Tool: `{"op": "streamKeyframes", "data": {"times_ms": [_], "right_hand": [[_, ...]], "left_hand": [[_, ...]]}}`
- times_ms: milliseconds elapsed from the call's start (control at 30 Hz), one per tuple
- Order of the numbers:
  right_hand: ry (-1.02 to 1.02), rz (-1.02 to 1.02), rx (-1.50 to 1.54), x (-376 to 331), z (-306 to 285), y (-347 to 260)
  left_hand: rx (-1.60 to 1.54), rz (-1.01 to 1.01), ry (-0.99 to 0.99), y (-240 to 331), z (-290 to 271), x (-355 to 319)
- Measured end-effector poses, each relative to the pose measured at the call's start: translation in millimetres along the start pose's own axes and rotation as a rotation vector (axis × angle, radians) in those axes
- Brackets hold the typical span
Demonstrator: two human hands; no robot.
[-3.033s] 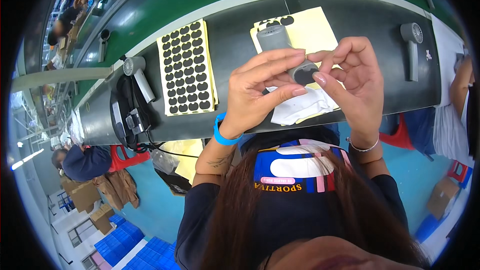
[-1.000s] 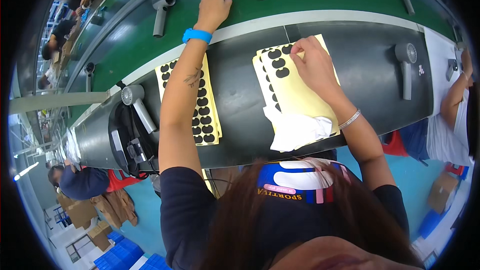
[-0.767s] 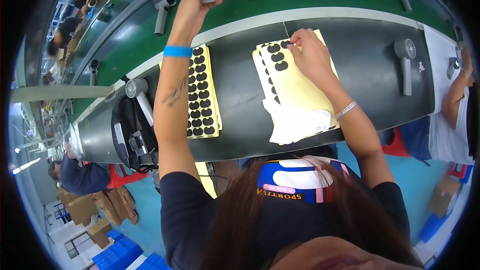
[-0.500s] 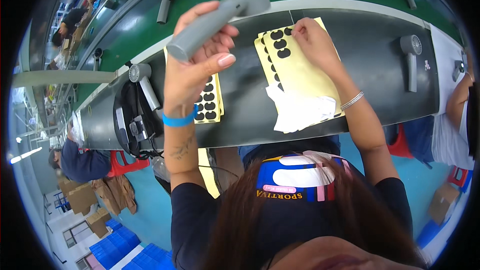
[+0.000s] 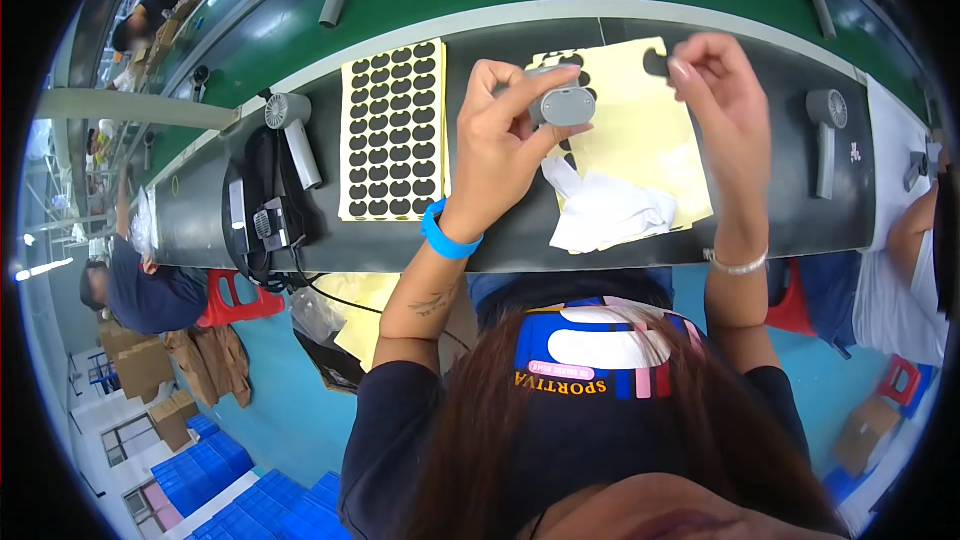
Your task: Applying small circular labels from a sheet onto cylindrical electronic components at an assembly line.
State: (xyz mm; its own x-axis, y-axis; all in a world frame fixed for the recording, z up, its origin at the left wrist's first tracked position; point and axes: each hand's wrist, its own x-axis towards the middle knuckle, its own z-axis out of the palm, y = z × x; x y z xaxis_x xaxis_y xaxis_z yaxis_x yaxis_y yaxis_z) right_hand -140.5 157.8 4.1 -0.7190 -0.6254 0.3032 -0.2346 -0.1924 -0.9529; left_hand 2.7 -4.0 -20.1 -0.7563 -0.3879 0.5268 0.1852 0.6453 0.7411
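Note:
My left hand (image 5: 495, 145), with a blue band at its wrist, grips a grey handheld fan (image 5: 569, 109). The flat end of its handle faces up at me, and its head is hidden. A small black sticker (image 5: 656, 63) is pinched between the thumb and finger of my right hand (image 5: 728, 105), above the right edge of a pale yellow sticker sheet (image 5: 635, 140). Black stickers show along that sheet's left side, partly behind the fan. A crumpled white cloth (image 5: 610, 215) lies over the sheet's near end.
Left of my hands lies a stack of sheets full of black stickers (image 5: 393, 130). Beyond it are a grey fan (image 5: 290, 125) and a black bag (image 5: 262, 210). Another fan (image 5: 826, 130) lies at the right. Grey fan parts rest on the green conveyor (image 5: 440, 0). Other people sit at both sides.
My left hand has brought the fan down and turned its handle end toward me. My right hand has lifted off the sheet and moved right with a black sticker.

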Motion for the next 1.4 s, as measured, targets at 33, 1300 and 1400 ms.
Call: {"op": "streamKeyframes", "data": {"times_ms": [33,1300,1400], "right_hand": [[0.025,-0.084,0.017,-8.6,5.8,-13.2],[-0.111,0.034,-0.143,-37.4,32.5,-47.7],[-0.099,0.044,-0.144,-37.4,33.2,-48.4]], "left_hand": [[-0.048,-0.061,0.025,3.0,4.2,-1.1],[-0.533,-0.142,-0.162,18.3,6.7,-19.8],[-0.522,-0.138,-0.170,18.3,6.3,-19.2]]}}
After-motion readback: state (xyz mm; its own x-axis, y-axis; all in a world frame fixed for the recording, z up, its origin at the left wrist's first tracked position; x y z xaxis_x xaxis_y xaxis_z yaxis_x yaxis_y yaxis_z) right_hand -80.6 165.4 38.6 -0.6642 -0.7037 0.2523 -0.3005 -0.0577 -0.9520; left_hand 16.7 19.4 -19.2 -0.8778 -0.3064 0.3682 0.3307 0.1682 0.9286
